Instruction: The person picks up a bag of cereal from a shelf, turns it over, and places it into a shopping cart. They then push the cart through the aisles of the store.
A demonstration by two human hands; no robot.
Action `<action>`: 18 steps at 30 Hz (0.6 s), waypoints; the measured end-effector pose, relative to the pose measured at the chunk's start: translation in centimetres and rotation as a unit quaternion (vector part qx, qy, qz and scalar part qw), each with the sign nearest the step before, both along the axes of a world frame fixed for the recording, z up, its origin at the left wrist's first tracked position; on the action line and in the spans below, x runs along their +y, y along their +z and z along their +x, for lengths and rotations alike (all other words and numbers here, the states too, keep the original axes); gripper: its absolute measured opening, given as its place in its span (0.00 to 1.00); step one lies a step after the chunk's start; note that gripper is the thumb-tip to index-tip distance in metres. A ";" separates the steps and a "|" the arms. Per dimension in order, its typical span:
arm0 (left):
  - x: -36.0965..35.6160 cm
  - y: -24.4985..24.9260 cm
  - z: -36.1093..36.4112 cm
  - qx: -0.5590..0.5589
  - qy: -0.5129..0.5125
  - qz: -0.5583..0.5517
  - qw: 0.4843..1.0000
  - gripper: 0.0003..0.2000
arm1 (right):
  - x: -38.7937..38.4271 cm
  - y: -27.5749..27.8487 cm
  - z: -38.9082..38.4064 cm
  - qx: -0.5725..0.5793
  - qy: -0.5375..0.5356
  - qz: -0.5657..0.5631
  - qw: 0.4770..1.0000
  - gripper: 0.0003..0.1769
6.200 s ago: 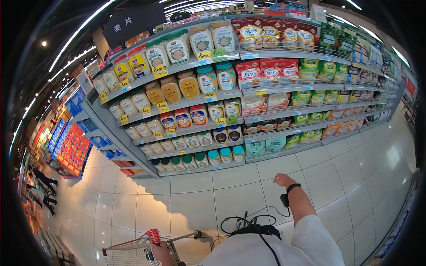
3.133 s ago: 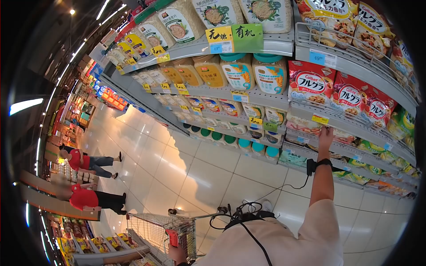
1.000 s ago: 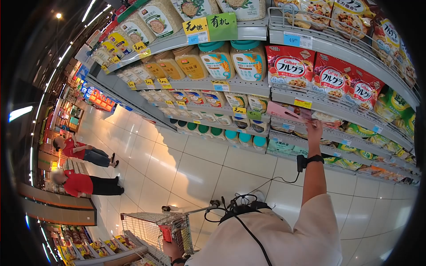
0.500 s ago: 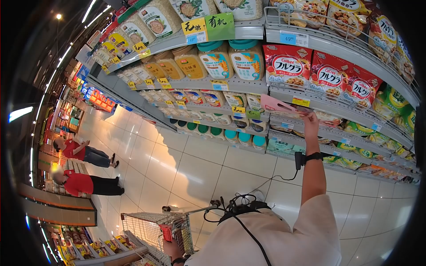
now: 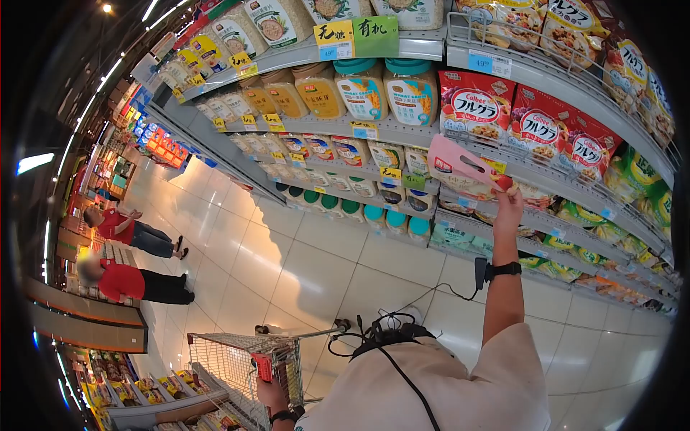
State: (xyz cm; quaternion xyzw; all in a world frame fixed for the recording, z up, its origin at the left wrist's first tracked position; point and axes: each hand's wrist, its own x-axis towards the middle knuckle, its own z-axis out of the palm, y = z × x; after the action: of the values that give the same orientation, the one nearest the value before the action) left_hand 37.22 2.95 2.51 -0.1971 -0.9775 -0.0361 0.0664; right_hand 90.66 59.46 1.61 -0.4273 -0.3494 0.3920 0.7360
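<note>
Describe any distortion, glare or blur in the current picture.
Head view: shelves curve, fisheye-style, inside black corners; head view: glare streaks the floor; head view: one red-shirted person is blurred at the head, while the pink bag in the right hand looks clearer.

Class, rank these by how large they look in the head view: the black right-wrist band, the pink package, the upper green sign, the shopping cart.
Largest to smallest:
1. Shopping cart
2. Pink package
3. Upper green sign
4. Black right-wrist band
Differing nearness leaves true sizes unsure.
</note>
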 end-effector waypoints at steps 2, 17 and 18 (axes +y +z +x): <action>-0.1 -0.1 -0.2 -0.009 -0.003 0.008 1.000 0.12 | -1.4 0.1 0.0 0.015 -0.001 0.002 1.000 0.06; -1.5 -0.8 -1.7 -0.062 -0.121 0.099 0.986 0.18 | -23.4 -3.1 -0.7 -0.050 -0.004 -0.083 0.995 0.05; -1.5 -0.3 -1.5 -0.080 -0.125 0.107 0.983 0.19 | -25.6 -3.2 -0.8 -0.057 -0.018 -0.084 0.995 0.05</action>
State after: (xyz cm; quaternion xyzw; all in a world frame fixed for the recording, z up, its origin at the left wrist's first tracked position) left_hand 35.73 1.47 2.20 -0.3064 -0.9377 -0.1641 0.0038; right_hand 89.89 33.90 -1.57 -0.5157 -0.3492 0.3816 0.6830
